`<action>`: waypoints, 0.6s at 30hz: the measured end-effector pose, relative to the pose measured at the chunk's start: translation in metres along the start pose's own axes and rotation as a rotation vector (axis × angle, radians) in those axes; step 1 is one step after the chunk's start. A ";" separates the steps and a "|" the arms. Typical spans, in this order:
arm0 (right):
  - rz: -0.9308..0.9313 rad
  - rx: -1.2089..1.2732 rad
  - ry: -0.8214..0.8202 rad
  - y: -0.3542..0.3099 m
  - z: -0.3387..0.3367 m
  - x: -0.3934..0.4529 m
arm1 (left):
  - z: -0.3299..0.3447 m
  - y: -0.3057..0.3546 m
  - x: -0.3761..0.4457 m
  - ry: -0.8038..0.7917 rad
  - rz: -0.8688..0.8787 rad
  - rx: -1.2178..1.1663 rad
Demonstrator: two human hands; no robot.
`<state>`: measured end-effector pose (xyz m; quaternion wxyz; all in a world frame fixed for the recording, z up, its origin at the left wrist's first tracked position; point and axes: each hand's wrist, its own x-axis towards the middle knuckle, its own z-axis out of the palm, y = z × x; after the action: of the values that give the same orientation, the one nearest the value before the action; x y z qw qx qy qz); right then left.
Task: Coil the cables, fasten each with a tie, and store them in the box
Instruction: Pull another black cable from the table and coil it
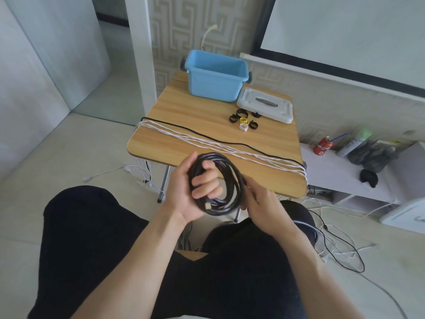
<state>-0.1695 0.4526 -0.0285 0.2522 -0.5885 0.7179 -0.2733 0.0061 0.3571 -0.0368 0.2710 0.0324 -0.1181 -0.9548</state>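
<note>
Head view: the left hand (pixel 197 189) grips a black coil (pixel 220 183) with its fingers curled through the loop, just above the near edge of the tabletop (pixel 184 116). The right hand (pixel 264 203) pinches the right side of the coil. White cables (pixel 207 141) and one black cable (pixel 207 134) lie across the tabletop. Ties (pixel 243 122) lie near the white lid (pixel 266 105). The blue box (pixel 216 75) stands open at the far edge.

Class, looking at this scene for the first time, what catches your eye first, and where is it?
The coiled black cable, held in front of the table by the left hand and right hand. Beyond it, the open light-blue plastic box stands at the wooden table's far edge, with loose white cables stretched across the tabletop.
</note>
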 end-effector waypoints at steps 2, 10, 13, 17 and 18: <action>0.053 -0.118 -0.114 0.005 0.007 -0.002 | 0.002 -0.001 0.001 0.154 0.127 -0.049; 0.236 -0.423 -0.127 0.020 -0.005 -0.007 | 0.006 -0.009 0.010 0.410 0.275 -0.030; 0.194 -0.414 0.040 0.012 -0.019 -0.007 | 0.006 -0.009 0.011 0.449 0.298 -0.017; 0.073 -0.319 0.473 -0.018 -0.038 -0.005 | 0.006 -0.004 0.012 0.531 0.388 0.015; 0.036 -0.273 0.423 -0.023 -0.041 -0.003 | 0.006 0.000 0.011 0.552 0.423 0.010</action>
<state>-0.1807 0.4555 0.0172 0.0193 -0.5341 0.7952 -0.2863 -0.0036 0.3526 -0.0312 0.4843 0.2657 -0.0493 -0.8321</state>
